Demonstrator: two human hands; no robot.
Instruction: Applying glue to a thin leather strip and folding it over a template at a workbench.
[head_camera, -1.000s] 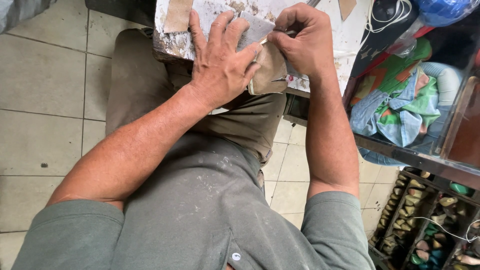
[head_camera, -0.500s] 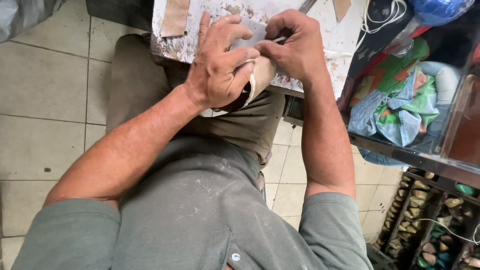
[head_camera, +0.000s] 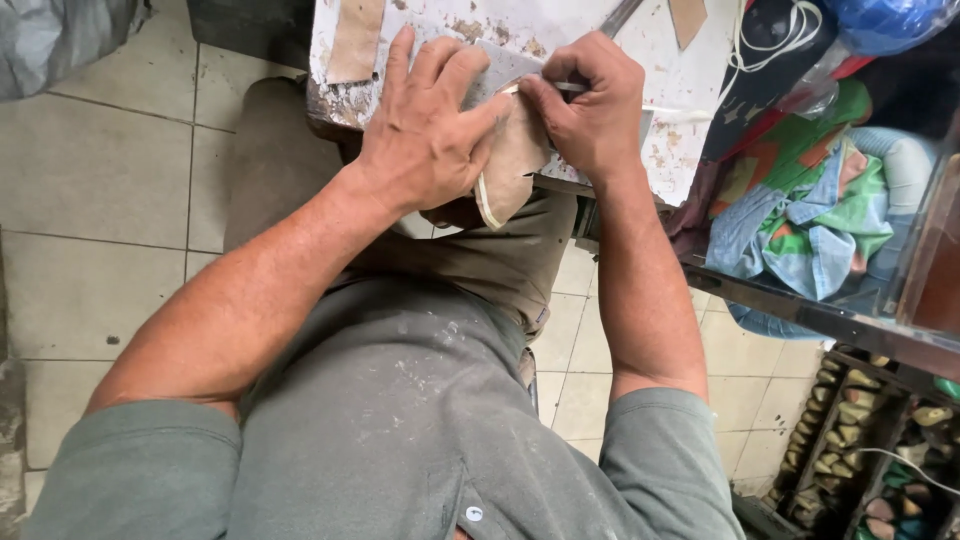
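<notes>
Tan leather piece (head_camera: 512, 165) is held at the near edge of the stained white board (head_camera: 520, 25), over the lap. From left: it is pressed flat by the left hand (head_camera: 425, 135), fingers spread; the right hand (head_camera: 595, 105) is closed on a thin metal tool (head_camera: 575, 88), its tip touching the piece; crumpled cloths (head_camera: 810, 215) lie at right

Soft, even daylight fills the scene, bright without harsh glare. Shadows stay faint: a dim patch lies under the table (head_camera: 690, 150) edge, and the shelf compartments at lower right sit darker. The centre is sharp; the shirt nearest the camera looks slightly soft, and straight lines bend toward the edges.
</notes>
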